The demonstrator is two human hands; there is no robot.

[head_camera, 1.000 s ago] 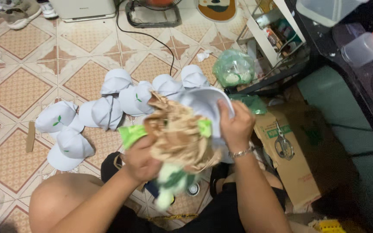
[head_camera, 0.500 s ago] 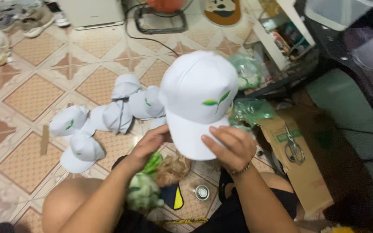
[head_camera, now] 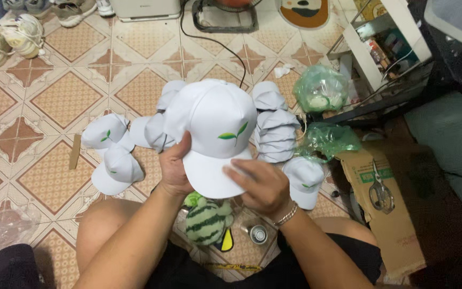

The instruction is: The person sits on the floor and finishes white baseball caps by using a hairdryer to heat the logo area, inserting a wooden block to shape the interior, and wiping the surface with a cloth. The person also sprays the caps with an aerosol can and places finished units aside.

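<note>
I hold a white cap (head_camera: 212, 126) with a small green leaf emblem on its front, brim toward me. My left hand (head_camera: 173, 170) grips the cap's left side where crown meets brim. My right hand (head_camera: 258, 184) lies on the brim's right part, fingers spread over it. Below the cap, between my knees, lies a green striped plush toy (head_camera: 208, 219). More white caps are spread on the tiled floor: two at the left (head_camera: 108, 144) and a stacked row at the right (head_camera: 275, 128).
A single white cap (head_camera: 304, 179) lies by my right wrist. Green plastic bags (head_camera: 322, 91) and a flattened cardboard box with scissors (head_camera: 380, 192) sit at the right. A small tape roll (head_camera: 258, 234) is near my leg. Shoes (head_camera: 12, 32) and a white shelf (head_camera: 380, 37) stand farther off.
The plush toy has dropped from my hands to the floor between my legs. The white cap has come down lower and closer to me, and my head view has shifted.
</note>
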